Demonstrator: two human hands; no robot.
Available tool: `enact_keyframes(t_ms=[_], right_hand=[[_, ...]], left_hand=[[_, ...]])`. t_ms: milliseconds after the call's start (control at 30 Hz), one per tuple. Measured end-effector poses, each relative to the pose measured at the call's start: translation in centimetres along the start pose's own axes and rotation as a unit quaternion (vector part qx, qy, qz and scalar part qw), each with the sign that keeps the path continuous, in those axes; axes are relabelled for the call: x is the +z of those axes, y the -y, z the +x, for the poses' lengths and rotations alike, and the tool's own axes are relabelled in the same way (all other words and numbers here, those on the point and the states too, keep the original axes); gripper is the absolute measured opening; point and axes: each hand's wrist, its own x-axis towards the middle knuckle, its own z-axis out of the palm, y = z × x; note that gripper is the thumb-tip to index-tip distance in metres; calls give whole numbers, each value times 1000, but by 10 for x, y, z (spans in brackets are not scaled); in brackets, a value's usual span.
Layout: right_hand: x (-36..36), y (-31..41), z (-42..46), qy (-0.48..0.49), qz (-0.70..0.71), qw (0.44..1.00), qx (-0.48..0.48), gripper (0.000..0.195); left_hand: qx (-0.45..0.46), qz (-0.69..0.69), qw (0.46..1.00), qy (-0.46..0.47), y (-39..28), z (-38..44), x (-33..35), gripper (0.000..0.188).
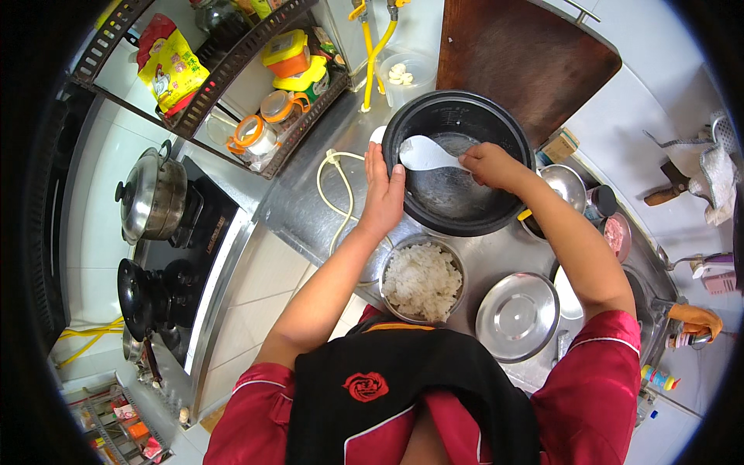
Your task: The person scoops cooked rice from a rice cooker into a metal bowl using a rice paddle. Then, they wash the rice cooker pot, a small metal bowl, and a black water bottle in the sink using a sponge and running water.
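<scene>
A black rice-cooker inner pot (465,215) stands tilted toward me on the counter, with a thin white residue over its bottom. My left hand (385,192) holds the pot's left side, thumb at the rim and fingers along the outside. Inside the pot, my right hand (491,165) grips the handle of a white rice paddle (427,154). The paddle's broad blade reaches the pot's left inner wall. Just below the pot, close to my body, sits a round metal bowl (386,293) heaped with cooked white rice (423,279). A round metal lid (517,317) lies right of it.
A white power cord (343,189) loops on the steel counter (302,203) at left. Behind the pot are a clear container (410,87) with garlic cloves and a leaning wooden board (511,58). Pink meat (613,233) is in a bowl at right. A lidded pot (152,197) stands on the stove.
</scene>
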Motion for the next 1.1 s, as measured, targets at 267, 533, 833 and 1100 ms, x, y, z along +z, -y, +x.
enact_keyframes(t_ms=[267,533,833,1100], right_hand=[[-23,22,-87,-10,112,993,-22,32],[39,-7,-212,-41,-50,998,-1,27],[194,-24,-241,-133,-347,928,-20,43],[175,38,-215,7,-325,939,113,39]], left_hand=[[52,16,998,-13,29,13,-12,56],[-13,320,946,52,0,63,-22,62],[-41,82,996,16,23,90,-8,40],[-106,-46,993,16,-16,83,-11,46]])
